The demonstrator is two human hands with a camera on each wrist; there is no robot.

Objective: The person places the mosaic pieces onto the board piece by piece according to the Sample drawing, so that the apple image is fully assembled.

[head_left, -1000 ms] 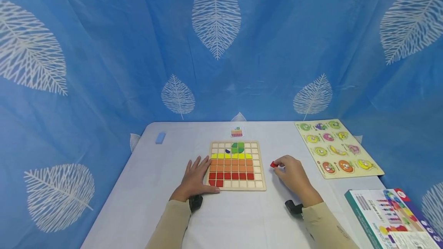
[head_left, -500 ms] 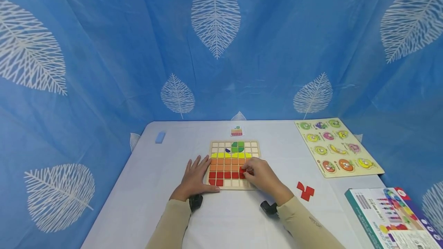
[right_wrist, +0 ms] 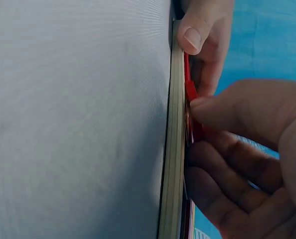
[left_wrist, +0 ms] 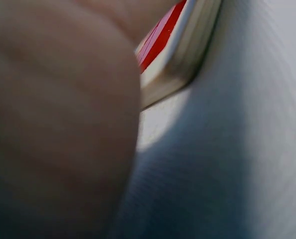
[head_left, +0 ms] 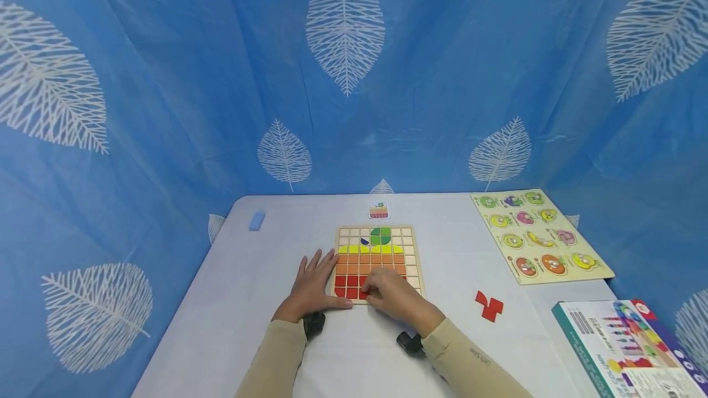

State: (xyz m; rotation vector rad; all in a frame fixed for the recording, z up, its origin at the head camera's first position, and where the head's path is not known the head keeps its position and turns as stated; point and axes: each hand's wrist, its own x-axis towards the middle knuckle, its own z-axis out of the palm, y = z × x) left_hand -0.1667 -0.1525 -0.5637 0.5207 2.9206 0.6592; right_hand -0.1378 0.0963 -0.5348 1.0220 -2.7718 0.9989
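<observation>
A square wooden grid board [head_left: 412, 263] lies flat, its cells partly filled with green, yellow, orange and red tiles. My left hand [head_left: 311, 285] rests with fingers spread along the board's left edge, its thumb by the front left corner. Between thumb and fingers my right hand [head_left: 395, 295] pinches a red tile [right_wrist: 191, 90] over the front row. That tile touches or nearly touches the grid, slightly tilted in the right wrist view. Red tiles [head_left: 346, 287] fill the cells to its left. My right hand hides part of the two front rows.
Several loose red tiles [head_left: 489, 309] lie right of my right forearm. A small pattern card [head_left: 380, 210] stands behind the board, and a light blue block [head_left: 257, 221] is at the back left. A fruit puzzle board [head_left: 533, 244] and a printed box [head_left: 625, 349] occupy the right side.
My right hand has come left from the loose red tiles to the board's front row, bringing a red tile. The left hand has stayed in place.
</observation>
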